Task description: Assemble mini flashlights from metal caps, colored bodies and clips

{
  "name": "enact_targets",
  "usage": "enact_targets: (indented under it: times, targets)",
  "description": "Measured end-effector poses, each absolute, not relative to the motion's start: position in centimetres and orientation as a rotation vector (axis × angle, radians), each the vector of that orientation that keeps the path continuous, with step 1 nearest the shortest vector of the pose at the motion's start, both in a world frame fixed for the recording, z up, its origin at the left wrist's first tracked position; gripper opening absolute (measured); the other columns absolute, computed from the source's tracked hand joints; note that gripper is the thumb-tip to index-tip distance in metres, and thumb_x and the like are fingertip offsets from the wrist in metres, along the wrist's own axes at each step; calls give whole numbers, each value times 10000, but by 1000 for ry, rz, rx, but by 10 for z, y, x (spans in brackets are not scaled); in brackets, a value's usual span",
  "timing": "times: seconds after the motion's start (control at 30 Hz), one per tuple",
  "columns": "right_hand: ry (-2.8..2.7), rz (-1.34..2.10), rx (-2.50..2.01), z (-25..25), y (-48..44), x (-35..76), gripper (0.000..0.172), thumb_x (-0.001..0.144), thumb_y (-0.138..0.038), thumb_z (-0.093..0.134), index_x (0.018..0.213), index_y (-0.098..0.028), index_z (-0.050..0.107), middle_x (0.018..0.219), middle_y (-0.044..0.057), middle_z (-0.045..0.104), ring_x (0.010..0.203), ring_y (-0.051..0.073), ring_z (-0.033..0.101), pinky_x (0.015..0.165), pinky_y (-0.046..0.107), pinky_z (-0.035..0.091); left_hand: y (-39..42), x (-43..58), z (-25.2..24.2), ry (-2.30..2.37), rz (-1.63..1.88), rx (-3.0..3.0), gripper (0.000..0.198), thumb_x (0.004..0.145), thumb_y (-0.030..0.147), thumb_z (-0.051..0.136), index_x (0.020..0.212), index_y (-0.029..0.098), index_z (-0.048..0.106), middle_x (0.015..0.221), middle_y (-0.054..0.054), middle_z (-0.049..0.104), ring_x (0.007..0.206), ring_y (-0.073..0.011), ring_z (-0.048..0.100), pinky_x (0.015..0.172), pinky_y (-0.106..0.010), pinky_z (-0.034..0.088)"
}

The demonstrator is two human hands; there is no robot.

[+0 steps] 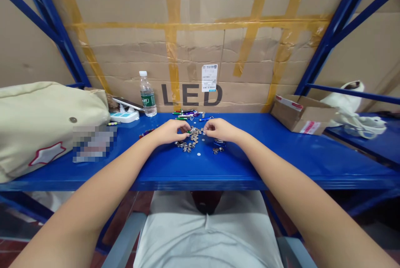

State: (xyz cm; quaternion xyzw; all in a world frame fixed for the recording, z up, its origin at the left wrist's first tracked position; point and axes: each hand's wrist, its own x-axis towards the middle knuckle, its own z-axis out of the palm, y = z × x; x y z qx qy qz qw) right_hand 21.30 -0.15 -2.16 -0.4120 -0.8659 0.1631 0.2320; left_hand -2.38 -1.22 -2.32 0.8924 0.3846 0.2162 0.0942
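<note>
My left hand [174,131] is closed, fingertips pinched round a small green metal tube that shows only in part. Just across from it, my right hand [221,129] is closed too, thumb and fingers together; anything in its pinch is too small to name. Between and below the hands lie many small round metal discs [195,135] and a cluster of short silver metal pieces [186,147]. Behind them is a heap of small coloured metal tubes [187,114], some with clips. A few blue tubes and silver pieces [218,150] lie under my right hand.
On the blue table [200,172], a water bottle [148,97] stands at the back left, beside a white power strip [125,116] and a phone [128,103]. A cream bag [46,126] fills the left side. At right sits an open cardboard box [301,113]. Cardboard [193,51] walls the back.
</note>
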Motion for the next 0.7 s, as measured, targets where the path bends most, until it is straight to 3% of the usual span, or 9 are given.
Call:
enact_targets:
  times: [0.3,0.7]
  targets:
    - [-2116,731,-901,-18,-8,204,154,745,-306,560,763,-159,603,642,-23,539,585,97,464,565,235,388,-24,-13,-20,1044,662,2627,228,790,286,569,979,173,632,919,-36,705,818,-155,645,791,-274,505]
    - [-2249,489,-837,-26,-7,202,134,785,-270,550,791,-168,636,716,4,606,660,119,530,611,245,402,-26,-11,-18,1035,677,2617,231,792,296,569,973,171,643,901,-37,707,820,-164,641,777,-273,505]
